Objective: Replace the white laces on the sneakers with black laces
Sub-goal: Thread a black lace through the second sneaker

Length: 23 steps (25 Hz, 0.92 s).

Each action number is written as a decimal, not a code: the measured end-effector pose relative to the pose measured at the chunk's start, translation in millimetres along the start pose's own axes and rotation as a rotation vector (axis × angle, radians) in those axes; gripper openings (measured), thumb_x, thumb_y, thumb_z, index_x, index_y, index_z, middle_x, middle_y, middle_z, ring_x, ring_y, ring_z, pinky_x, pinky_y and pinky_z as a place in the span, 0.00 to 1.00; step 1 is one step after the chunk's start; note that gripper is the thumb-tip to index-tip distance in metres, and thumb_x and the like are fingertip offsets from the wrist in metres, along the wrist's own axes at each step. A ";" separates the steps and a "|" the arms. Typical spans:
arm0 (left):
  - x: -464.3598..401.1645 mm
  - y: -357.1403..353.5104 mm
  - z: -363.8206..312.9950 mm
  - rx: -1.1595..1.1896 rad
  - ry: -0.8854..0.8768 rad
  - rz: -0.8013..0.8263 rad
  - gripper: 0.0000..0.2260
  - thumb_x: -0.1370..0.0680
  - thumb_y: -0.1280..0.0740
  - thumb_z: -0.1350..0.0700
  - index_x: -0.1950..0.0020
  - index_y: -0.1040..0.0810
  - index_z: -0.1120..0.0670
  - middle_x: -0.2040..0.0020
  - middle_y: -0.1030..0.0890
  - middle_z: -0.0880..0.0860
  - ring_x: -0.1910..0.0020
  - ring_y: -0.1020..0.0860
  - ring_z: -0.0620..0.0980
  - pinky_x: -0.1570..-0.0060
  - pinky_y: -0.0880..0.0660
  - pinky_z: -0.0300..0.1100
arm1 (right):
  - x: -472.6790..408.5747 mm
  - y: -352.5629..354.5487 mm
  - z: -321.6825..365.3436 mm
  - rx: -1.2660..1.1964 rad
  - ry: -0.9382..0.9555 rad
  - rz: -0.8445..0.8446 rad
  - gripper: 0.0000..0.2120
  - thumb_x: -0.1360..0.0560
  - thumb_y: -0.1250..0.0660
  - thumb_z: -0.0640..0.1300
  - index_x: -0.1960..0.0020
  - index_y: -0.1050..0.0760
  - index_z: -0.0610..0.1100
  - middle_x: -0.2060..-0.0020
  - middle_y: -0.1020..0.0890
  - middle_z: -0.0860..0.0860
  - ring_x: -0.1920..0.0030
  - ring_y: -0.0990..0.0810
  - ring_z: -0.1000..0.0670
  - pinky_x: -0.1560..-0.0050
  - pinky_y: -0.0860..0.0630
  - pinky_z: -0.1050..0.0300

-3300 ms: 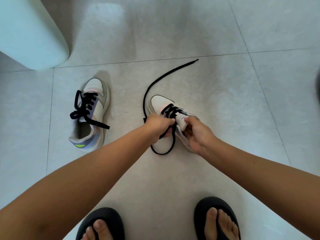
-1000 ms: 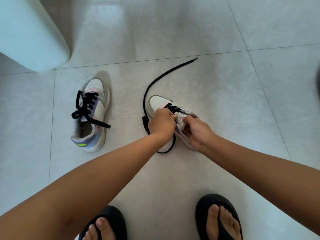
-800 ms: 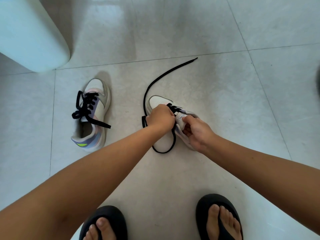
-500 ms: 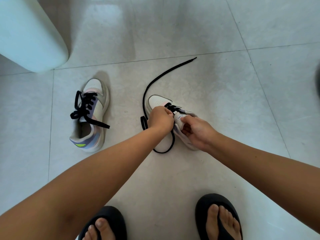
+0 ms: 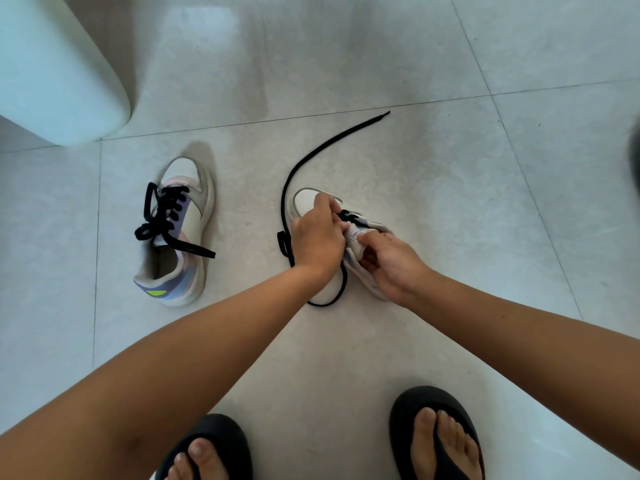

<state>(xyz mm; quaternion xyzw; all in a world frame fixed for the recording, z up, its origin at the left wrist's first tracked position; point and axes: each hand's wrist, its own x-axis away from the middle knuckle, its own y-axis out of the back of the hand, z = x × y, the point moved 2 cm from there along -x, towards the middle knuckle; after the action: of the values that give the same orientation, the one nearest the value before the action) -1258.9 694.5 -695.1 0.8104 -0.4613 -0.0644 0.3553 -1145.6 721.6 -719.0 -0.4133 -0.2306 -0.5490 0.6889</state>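
Observation:
Two white sneakers with lilac panels lie on the tiled floor. The left sneaker [image 5: 180, 233] carries a black lace through its eyelets, loose ends untied. The right sneaker [image 5: 308, 204] lies under my hands, mostly hidden. My left hand [image 5: 317, 237] is curled over its eyelets and pinches the black lace [image 5: 301, 171], whose long free end curves away over the floor to the upper right. A short loop of lace hangs below the shoe. My right hand [image 5: 391, 261] grips the tongue and the side of the right sneaker.
A pale rounded white object [image 5: 59, 71] stands at the upper left. My two feet in black flip-flops [image 5: 436, 434] are at the bottom edge. Grey floor tiles [image 5: 485, 202] surround the shoes.
My left hand has shifted forward toward the toe of the right sneaker, covering more of the eyelets. The lace loop below the shoe has stayed about the same. The left sneaker has not moved.

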 end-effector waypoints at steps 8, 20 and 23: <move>-11.4 -6.2 4.5 -0.045 -0.098 0.164 0.07 0.23 0.33 0.58 0.51 0.20 0.60 0.52 0.19 0.56 0.49 0.23 0.52 0.49 0.31 0.40 | -7.6 4.9 -4.5 0.055 0.000 -0.015 0.13 0.29 0.34 0.37 0.45 0.27 0.40 0.55 0.26 0.40 0.52 0.26 0.45 0.60 0.21 0.58; -27.7 12.2 -10.3 -0.225 -0.246 0.393 0.05 0.26 0.30 0.57 0.54 0.18 0.58 0.56 0.21 0.51 0.53 0.24 0.48 0.59 0.35 0.29 | 6.7 7.5 5.7 -0.025 -0.078 0.091 0.13 0.31 0.38 0.33 0.48 0.25 0.39 0.50 0.20 0.39 0.46 0.19 0.41 0.56 0.21 0.56; -17.4 17.1 -4.3 -0.219 -0.268 0.450 0.06 0.26 0.30 0.58 0.51 0.17 0.57 0.54 0.18 0.50 0.53 0.23 0.46 0.58 0.33 0.26 | 10.2 12.3 5.0 0.212 -0.018 0.099 0.19 0.39 0.37 0.36 0.49 0.27 0.36 0.55 0.26 0.38 0.54 0.23 0.43 0.62 0.21 0.57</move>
<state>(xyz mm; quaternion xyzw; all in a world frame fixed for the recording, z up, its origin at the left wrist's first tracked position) -1278.8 704.9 -685.0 0.6286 -0.6627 -0.1398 0.3823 -1130.3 720.7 -712.3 -0.3540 -0.2730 -0.4831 0.7529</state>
